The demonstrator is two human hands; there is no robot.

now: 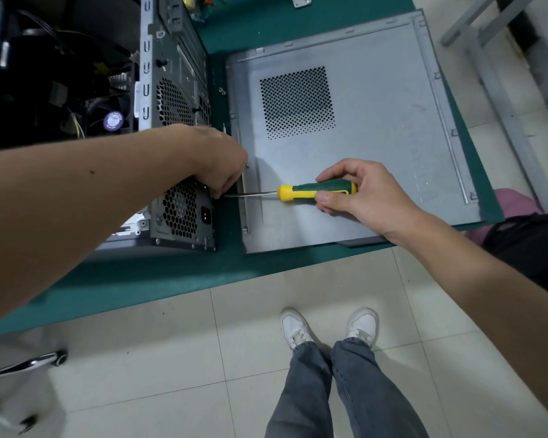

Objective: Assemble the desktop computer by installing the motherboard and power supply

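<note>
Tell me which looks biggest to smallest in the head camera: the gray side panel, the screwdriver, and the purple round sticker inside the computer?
1. Gray side panel, lying flat on the green mat: by far the biggest.
2. Screwdriver, gripped by the right hand.
3. Purple sticker: the smallest, though it sits farther from the camera.
</note>
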